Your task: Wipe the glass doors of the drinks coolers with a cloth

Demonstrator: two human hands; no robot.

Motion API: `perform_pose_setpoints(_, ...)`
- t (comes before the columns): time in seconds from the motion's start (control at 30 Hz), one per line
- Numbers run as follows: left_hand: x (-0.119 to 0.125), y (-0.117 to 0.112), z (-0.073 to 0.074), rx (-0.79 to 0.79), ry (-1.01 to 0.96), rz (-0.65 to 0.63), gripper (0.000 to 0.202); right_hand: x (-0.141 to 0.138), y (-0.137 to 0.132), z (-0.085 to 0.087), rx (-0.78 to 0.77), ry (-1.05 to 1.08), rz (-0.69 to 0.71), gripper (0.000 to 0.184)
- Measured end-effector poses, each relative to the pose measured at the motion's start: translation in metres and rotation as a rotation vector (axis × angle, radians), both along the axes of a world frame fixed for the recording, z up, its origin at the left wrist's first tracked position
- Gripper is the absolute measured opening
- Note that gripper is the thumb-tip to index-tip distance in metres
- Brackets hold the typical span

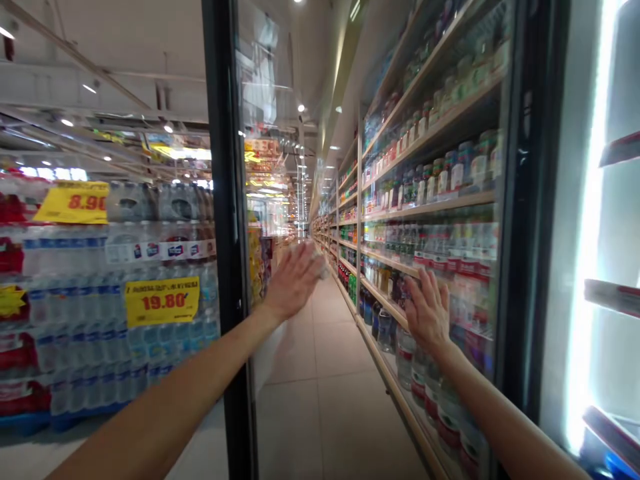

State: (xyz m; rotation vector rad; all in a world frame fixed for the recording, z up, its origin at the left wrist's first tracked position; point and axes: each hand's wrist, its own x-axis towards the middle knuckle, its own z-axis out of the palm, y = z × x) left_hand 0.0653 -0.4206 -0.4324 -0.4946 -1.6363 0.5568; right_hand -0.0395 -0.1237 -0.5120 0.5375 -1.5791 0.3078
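- One glass door [370, 200] stands before us, between two black edges [225, 200].
- Our left hand [293, 283] meets one blurred pale thing [321, 263]; we cannot tell its fingers' grip.
- Our right hand [429, 310] spreads its fingers before the glass door.

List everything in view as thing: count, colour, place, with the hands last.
Glass door: one, black-framed, centre
Bottle packs: many, mostly clear, left
Price signs: two readable, yellow, left
Shelved bottles: many, mixed, seen in glass
Floor: one, pale, bottom centre
Ceiling lamps: several, white, top
Light strip: one, white, far right
Shelf edges: three, greyish, far right
Blurred item: one, whitish, centre
Left hand: one, bare, centre
Right hand: one, bare, centre-right
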Motion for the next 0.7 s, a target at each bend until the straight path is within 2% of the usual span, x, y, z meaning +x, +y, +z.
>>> perform_pose_setpoints(0.13,0.001,0.02,-0.044,-0.515,-0.31,-0.114,0.043,0.004,0.006,-0.013,0.046,-0.016,0.009,0.056)
perform_pose_setpoints(0.2,-0.001,0.026,-0.051,-0.584,-0.356,-0.138,0.044,0.005,0.008,-0.019,0.074,-0.036,0.008,0.056)
perform_pose_setpoints(0.27,-0.006,0.031,-0.037,-0.467,-0.296,-0.131,0.044,0.005,0.012,-0.024,0.071,-0.061,0.0,0.056)
perform_pose_setpoints(0.33,-0.013,0.038,-0.014,-0.246,-0.174,-0.096,0.045,0.005,0.015,-0.026,0.046,-0.08,-0.007,0.057)
perform_pose_setpoints(0.4,-0.018,0.046,-0.001,-0.11,-0.097,-0.062,0.047,0.005,0.018,-0.026,0.029,-0.089,-0.005,0.057)
perform_pose_setpoints(0.43,-0.02,0.05,-0.001,-0.124,-0.099,-0.063,0.046,0.005,0.019,-0.026,0.026,-0.085,-0.003,0.058)
perform_pose_setpoints(0.53,-0.022,0.062,-0.015,-0.378,-0.199,-0.14,0.042,0.006,0.021,-0.025,0.04,-0.066,-0.008,0.057)
perform_pose_setpoints(0.6,-0.024,0.068,-0.017,-0.472,-0.236,-0.164,0.041,0.006,0.024,-0.023,0.044,-0.056,-0.013,0.056)
perform_pose_setpoints(0.63,-0.026,0.07,-0.012,-0.445,-0.221,-0.156,0.042,0.006,0.026,-0.023,0.036,-0.057,-0.014,0.056)
perform_pose_setpoints(0.7,-0.031,0.075,0.006,-0.259,-0.146,-0.117,0.044,0.004,0.032,-0.021,-0.008,-0.062,-0.023,0.054)
